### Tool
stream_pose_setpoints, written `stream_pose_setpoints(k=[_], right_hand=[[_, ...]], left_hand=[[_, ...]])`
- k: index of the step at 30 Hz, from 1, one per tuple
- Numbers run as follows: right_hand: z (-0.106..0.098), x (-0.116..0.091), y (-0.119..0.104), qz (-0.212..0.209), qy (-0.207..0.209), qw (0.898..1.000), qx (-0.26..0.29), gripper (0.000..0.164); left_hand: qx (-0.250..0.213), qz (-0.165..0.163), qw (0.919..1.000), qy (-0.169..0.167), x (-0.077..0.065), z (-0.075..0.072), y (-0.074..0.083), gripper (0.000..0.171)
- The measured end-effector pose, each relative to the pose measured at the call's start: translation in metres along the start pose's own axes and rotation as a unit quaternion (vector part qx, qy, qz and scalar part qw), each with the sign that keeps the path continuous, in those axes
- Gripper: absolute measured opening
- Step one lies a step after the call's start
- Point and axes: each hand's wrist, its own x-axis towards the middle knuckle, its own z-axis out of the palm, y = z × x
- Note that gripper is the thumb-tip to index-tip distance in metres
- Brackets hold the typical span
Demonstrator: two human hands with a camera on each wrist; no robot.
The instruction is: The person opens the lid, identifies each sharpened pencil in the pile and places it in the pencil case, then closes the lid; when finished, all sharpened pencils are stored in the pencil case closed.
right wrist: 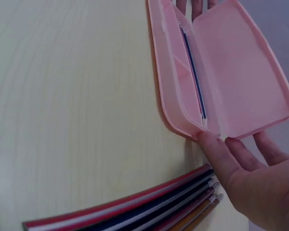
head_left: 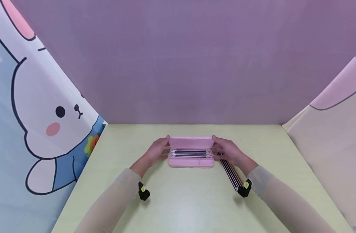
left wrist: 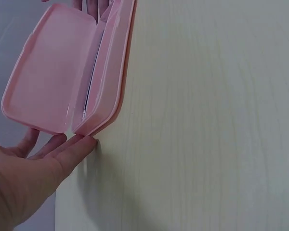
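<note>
A pink pencil case (head_left: 191, 162) stands on the table with its lid (head_left: 191, 142) raised at the back. Several dark-striped pencils (head_left: 191, 153) lie side by side in its rear compartment. My left hand (head_left: 158, 149) is at the case's left end, its fairly straight fingers (left wrist: 70, 153) touching the end wall near the hinge. At the opposite end, my right hand (head_left: 228, 151) has extended fingers (right wrist: 220, 153) against the corner of the base and by the lid. Both thumbs are up beside the lid's upper corners.
A bundle of striped pencils (head_left: 231, 171) lies slanted on the table under the right wrist, eraser ends toward the case in the right wrist view. A purple panel (head_left: 192, 64) rises behind the pale wooden table (head_left: 183, 200). Printed cloth (head_left: 49, 97) hangs at the left side.
</note>
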Motion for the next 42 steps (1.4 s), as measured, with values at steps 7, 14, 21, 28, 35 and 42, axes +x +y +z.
stream_pose_setpoints(k=[7,14,21,28,35,42], right_hand=[[-0.003,-0.003,-0.001,-0.005,-0.022,0.999,-0.029,0.076],[-0.008,-0.01,-0.005,-0.008,-0.09,0.993,-0.071,0.076],[-0.001,-0.01,-0.002,-0.039,-0.081,0.976,-0.198,0.087],[0.006,-0.009,-0.001,-0.075,-0.073,0.95,-0.292,0.091],[0.015,-0.009,-0.001,-0.104,-0.06,0.915,-0.386,0.093],[0.025,-0.009,-0.005,-0.118,-0.052,0.879,-0.458,0.098]], left_hand=[[0.019,0.017,0.9996,-0.015,-0.002,-0.002,-0.005,0.069],[0.065,0.017,0.9967,-0.046,-0.006,-0.01,-0.009,0.076],[0.167,0.049,0.9827,-0.064,-0.01,-0.009,-0.011,0.089],[0.264,0.076,0.9601,-0.054,-0.014,-0.006,-0.009,0.094],[0.349,0.081,0.9329,-0.039,-0.017,-0.009,-0.012,0.094],[0.386,0.109,0.9154,-0.038,-0.015,-0.008,-0.018,0.102]])
